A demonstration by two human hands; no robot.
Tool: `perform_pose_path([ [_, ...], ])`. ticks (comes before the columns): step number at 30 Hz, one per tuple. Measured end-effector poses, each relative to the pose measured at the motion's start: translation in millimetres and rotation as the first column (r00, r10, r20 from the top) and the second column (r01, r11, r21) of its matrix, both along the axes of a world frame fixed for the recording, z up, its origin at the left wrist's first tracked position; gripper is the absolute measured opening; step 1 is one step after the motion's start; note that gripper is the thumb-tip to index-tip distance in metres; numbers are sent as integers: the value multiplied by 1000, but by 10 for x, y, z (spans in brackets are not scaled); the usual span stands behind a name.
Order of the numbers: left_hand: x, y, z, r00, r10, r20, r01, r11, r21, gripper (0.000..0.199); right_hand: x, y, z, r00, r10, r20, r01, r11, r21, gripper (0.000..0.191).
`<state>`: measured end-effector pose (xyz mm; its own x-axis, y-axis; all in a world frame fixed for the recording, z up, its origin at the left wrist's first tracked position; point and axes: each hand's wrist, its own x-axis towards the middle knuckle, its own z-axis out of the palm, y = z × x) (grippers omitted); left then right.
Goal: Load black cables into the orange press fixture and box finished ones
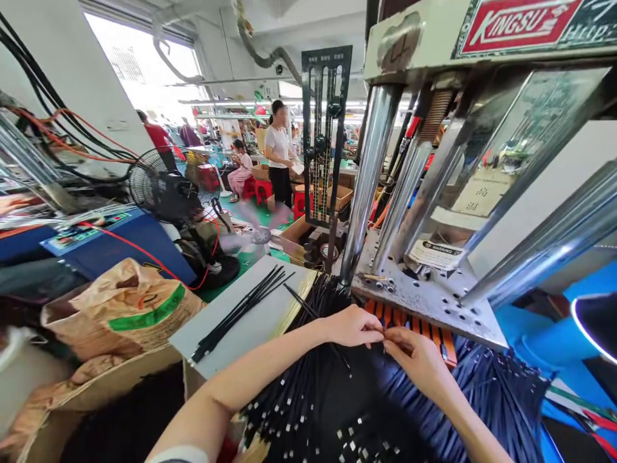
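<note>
My left hand and my right hand meet over the bench, just in front of the press's steel plate. Their fingers are pinched together at the tips around something too small to make out. Under my left forearm runs a bundle of black cords with pale metallic tips. Dark blue-black cords spread out beneath and to the right of my right hand. Beside the fingertips, an orange slotted fixture with black strips in it sits under the plate.
Several black cords lie on a grey board at the left. Steel press columns rise ahead. A box, a sack and a fan stand left. People are in the background, one standing. Blue bins are right.
</note>
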<state>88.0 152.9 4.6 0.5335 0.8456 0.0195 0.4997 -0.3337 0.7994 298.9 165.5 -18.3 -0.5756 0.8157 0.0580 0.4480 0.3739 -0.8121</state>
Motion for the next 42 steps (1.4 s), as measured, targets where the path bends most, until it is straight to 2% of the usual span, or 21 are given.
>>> perform_pose_path([
  [3, 6, -9, 23, 997, 45, 69, -48, 997, 55, 18, 9, -30, -18, 993, -61, -97, 61, 998, -7, 30],
  [6, 8, 9, 33, 988, 65, 141, -76, 994, 74, 21, 14, -27, -1, 986, -88, -140, 97, 994, 55, 30],
  [10, -2, 8, 40, 979, 3, 202, -21, 996, 91, 21, 54, 8, 2, 992, -71, -106, 93, 971, 221, 26],
  [13, -17, -28, 63, 978, -69, 198, 48, 993, 112, 20, 95, 30, -22, 996, -64, -65, 80, 952, 297, 25],
  [18, -32, -55, 81, 967, -41, 252, 14, 994, 105, 17, 85, -17, -31, 988, -97, -121, 127, 952, 277, 27],
  [23, -51, -43, 73, 937, 13, 349, -60, 990, 125, 19, -36, -110, -3, 993, 23, -117, 2, 979, 205, 25],
  [27, -89, -77, 99, 910, 40, 413, -64, 997, 45, 23, -169, -181, 68, 995, 102, -14, -97, 972, 213, 20],
  [30, -143, -101, 119, 916, 92, 389, -93, 996, -15, 25, -200, -194, 147, 997, 56, -60, -38, 962, 271, 22],
  [35, -230, -35, 30, 948, 255, 190, -273, 960, 70, 23, 87, -2, 174, 983, -82, -166, 135, 932, 335, 29],
  [39, -181, 96, -108, 929, 349, 122, -366, 917, 159, 22, 519, 362, 23, 963, -268, -29, 257, 884, 391, 37],
  [42, -43, 232, -158, 934, 353, 51, -356, 914, 192, 43, 730, 638, -110, 955, -286, 74, 226, 869, 440, 42],
])
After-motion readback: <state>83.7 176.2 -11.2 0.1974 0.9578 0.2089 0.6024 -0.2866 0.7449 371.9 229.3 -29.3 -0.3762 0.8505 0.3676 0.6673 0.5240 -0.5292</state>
